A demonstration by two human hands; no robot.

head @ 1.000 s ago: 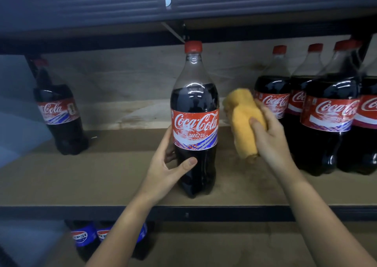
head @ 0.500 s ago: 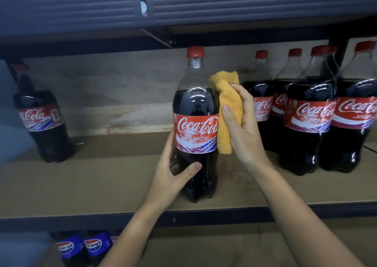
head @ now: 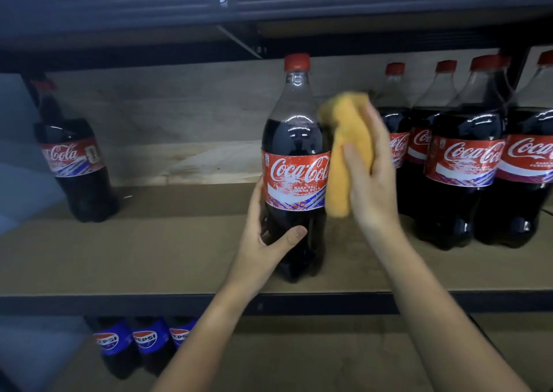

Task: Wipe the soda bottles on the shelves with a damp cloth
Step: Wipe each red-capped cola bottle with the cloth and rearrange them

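Far left of the left hand: a lone cola bottle [head: 76, 164] is seen upright near the shelf's back.
Below the left hand: Pepsi bottles [head: 143, 343] are stored on the lower shelf.
Left hand [head: 263, 242]: it is wrapped round the lower body of the centre soda bottle [head: 294, 167], thumb across the front, fingers behind.
Centre soda bottle: it is stood upright near the front edge of the shelf [head: 149, 257].
Handling: the full bottle is judged heavy, smooth and slippery once damp; it is best braced low.
Right hand [head: 371, 176]: the yellow cloth [head: 348, 152] is clasped and pressed against the bottle's right side.
Cloth: soft, easily bunched.
Right of the right hand: a cluster of cola bottles [head: 466, 167] is left waiting.
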